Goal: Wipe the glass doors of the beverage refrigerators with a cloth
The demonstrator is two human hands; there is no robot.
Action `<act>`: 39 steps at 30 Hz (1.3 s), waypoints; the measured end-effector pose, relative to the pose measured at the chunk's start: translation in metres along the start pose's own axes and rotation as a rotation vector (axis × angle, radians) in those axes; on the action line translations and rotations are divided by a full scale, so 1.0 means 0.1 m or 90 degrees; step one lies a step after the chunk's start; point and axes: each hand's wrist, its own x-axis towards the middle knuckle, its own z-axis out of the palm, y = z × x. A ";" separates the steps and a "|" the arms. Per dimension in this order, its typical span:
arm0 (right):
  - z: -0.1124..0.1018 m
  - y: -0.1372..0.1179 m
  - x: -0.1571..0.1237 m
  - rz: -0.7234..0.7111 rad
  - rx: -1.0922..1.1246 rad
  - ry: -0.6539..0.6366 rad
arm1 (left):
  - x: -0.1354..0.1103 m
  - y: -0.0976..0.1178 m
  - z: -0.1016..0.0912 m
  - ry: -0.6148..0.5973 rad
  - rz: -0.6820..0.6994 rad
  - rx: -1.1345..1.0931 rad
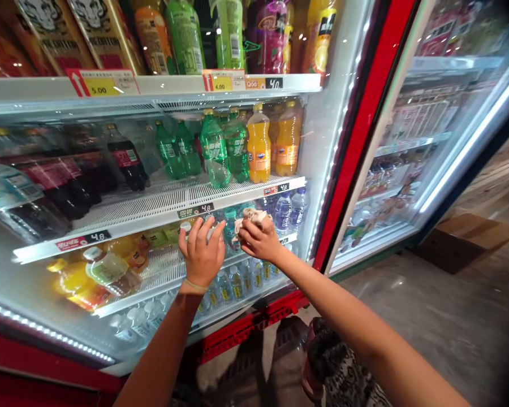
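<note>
My right hand (261, 240) is closed around a crumpled whitish cloth (254, 215), in front of the bottles on the lower shelf. To its left, my left hand (202, 254) has its fingers spread and holds nothing. Its fingertips overlap the front of the lower shelf's bottles, just under the shelf edge (152, 224); I cannot tell whether they touch anything. On the shelf above stand green soda bottles (215, 150) and orange soda bottles (259, 144). Dark cola bottles (127, 158) lean and lie toward the left.
A red-framed fridge (367, 113) surrounds the shelves, with a second lit fridge (407, 152) at right. Juice bottles (78, 285) lie tilted at lower left. Small water bottles (237, 282) line the bottom shelf. A cardboard box (462, 240) sits on the floor.
</note>
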 end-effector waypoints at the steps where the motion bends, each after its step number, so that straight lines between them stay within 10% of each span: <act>1: -0.01 0.06 -0.09 -0.043 0.017 -0.044 | 0.01 -0.02 0.02 0.012 0.011 0.008; 7: -0.24 1.01 -0.34 0.379 0.041 0.071 | -0.05 -0.05 0.11 0.052 0.065 0.036; 10: -0.26 0.93 -0.20 0.556 0.028 0.184 | -0.07 -0.04 0.13 0.058 0.062 0.037; 17: -0.15 -0.07 0.33 0.270 0.090 0.070 | -0.11 -0.10 0.11 0.030 0.070 0.010; 23: -0.40 0.19 0.47 0.561 0.176 0.172 | -0.13 -0.12 0.13 0.037 0.090 0.023; 30: -0.66 0.11 0.67 0.732 0.367 0.016 | -0.02 -0.09 -0.01 -0.005 0.093 0.011; 39: -0.74 0.06 0.75 0.744 0.382 -0.065 | 0.65 -0.30 -0.40 -0.143 0.113 -0.006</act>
